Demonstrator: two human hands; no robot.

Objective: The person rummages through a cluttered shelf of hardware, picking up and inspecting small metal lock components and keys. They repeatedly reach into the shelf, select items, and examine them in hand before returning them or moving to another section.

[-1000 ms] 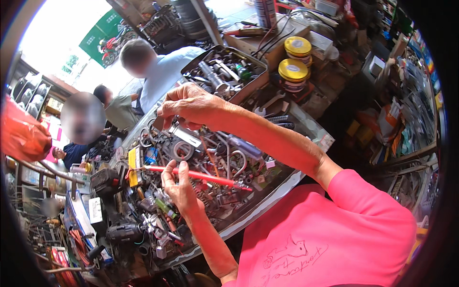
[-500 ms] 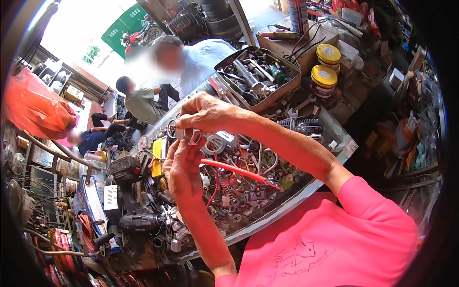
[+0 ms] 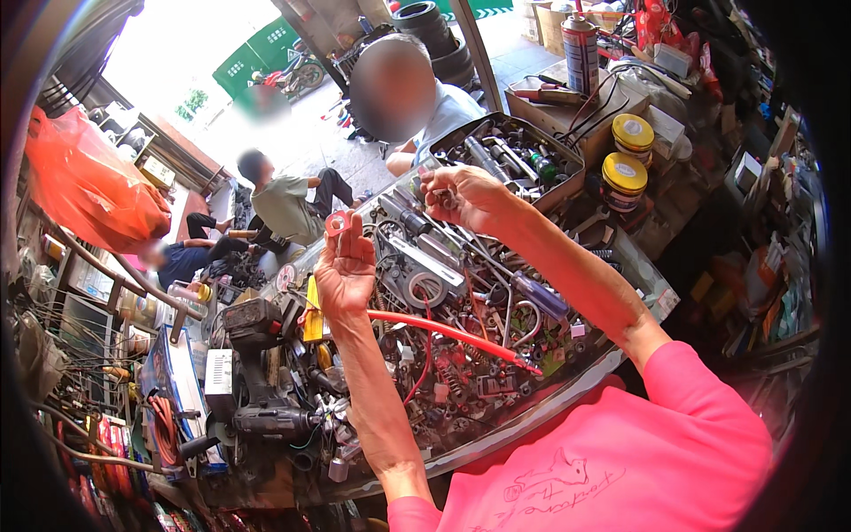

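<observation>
My left hand [image 3: 346, 277] is raised over the left part of the cluttered bench, with a small reddish piece with a hole through it [image 3: 338, 223] pinched at the fingertips. To the right and a little farther away, my right hand [image 3: 465, 197] hangs near the metal tool box with its fingers curled; whether something small is in them is hidden. A red hose [image 3: 452, 332] stretches from beside my left wrist across the loose parts. Between my arms lie a grey ring [image 3: 427, 289] and a screwdriver with a purple handle [image 3: 539, 296].
A metal box of tools [image 3: 567, 179] stands at the far side, beside two yellow-lidded tubs [image 3: 624, 172]. A black power drill [image 3: 259, 330] and a yellow box [image 3: 313, 310] are on the left. Two people sit beyond the bench; another person leans close behind it.
My hands have come apart: the right one moved away to the right, while the left keeps the small reddish piece. The whole view has shifted slightly, showing more of the bench's far side.
</observation>
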